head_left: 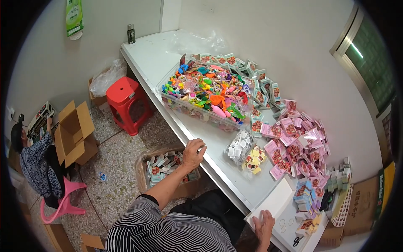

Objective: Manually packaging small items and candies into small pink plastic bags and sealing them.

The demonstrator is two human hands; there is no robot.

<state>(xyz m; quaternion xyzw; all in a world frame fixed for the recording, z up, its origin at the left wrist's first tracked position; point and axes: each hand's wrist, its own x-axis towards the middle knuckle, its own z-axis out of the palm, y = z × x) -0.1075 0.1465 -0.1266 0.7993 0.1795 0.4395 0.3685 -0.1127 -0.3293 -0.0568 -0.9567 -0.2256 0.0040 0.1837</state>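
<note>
My left hand (194, 153) rests on the front edge of the white table (159, 59), fingers curled over the rim, holding nothing. Just below it on the floor stands a cardboard box (145, 161) of small packets. My right hand (263, 227) lies flat on a white board (275, 201) at the table's near end, empty. Between the hands lie a clear bag of white pieces (239, 147) and yellow cards (254, 160). A clear bin of colourful plastic toys (205, 90) sits further back. Pink packets (298, 143) are heaped to its right.
Stacked small boxes (304, 193) and scissors (297, 240) lie beside the white board. A red stool (124, 98) stands by the table. Another person (35, 164) sits on a pink chair (63, 201) at the left near an open cardboard box (73, 134). A bottle (131, 33) stands at the far corner.
</note>
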